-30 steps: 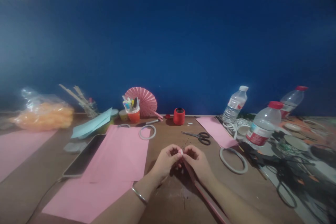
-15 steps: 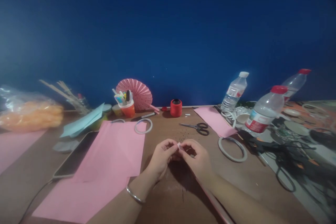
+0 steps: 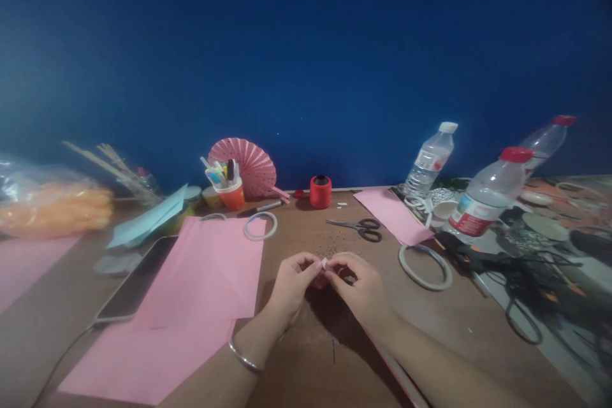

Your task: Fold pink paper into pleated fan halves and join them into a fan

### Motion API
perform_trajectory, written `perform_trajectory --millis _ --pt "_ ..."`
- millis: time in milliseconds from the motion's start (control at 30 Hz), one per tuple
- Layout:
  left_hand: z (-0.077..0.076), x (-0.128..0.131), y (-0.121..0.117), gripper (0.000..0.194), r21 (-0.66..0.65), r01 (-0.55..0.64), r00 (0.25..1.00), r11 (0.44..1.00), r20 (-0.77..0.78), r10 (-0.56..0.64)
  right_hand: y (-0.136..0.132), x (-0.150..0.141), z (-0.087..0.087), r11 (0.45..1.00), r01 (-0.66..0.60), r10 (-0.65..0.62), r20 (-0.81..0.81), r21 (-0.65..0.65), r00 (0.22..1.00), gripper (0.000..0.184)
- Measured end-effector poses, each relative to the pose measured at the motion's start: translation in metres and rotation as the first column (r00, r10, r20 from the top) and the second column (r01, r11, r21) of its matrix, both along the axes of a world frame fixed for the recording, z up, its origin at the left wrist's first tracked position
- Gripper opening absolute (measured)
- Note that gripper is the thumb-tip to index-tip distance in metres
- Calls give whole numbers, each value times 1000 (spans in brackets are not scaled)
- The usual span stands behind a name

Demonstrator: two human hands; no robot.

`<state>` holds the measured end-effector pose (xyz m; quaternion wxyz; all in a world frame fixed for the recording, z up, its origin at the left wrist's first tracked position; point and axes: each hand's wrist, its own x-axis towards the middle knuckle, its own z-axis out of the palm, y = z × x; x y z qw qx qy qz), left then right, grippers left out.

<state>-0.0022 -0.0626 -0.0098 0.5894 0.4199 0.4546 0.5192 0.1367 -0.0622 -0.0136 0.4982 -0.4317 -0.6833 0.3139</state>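
My left hand (image 3: 296,284) and my right hand (image 3: 356,280) meet over the middle of the brown table. Between their closed thumbs and fingertips is a small white piece (image 3: 324,262), like a bit of paper or tape. A long pink strip (image 3: 394,370), perhaps folded paper, runs from beneath my right hand and forearm to the bottom edge; its upper end is hidden. Beyond the hands lie black-handled scissors (image 3: 361,227) and scattered dark specks. A red spool of thread (image 3: 320,193) stands behind them.
Left are pink paper sheets (image 3: 201,293), a tape roll (image 3: 261,226), a dark tablet (image 3: 136,287), a pink pleated fan (image 3: 243,166) and a pen cup (image 3: 231,194). Right are another tape roll (image 3: 425,268), plastic bottles (image 3: 492,197) and tangled black cables (image 3: 521,280). A blue wall (image 3: 306,64) rises behind.
The view has shifted slightly, so the table items appear a little higher. Both hands stay together at the small white piece, with hardly any visible movement.
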Motion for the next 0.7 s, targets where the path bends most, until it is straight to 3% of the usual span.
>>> perform_trajectory --millis 167,433,700 --pt "4 0 -2 19 54 -54 993 997 -106 59 -1 2 3 994 45 -54 90 101 994 12" --pt "9 4 -9 13 240 -144 923 960 -316 217 -7 -2 13 997 56 -58 44 50 997 16" --pt "19 6 -17 12 460 -13 825 888 -497 270 -8 -1 18 996 88 -88 18 2 996 11"
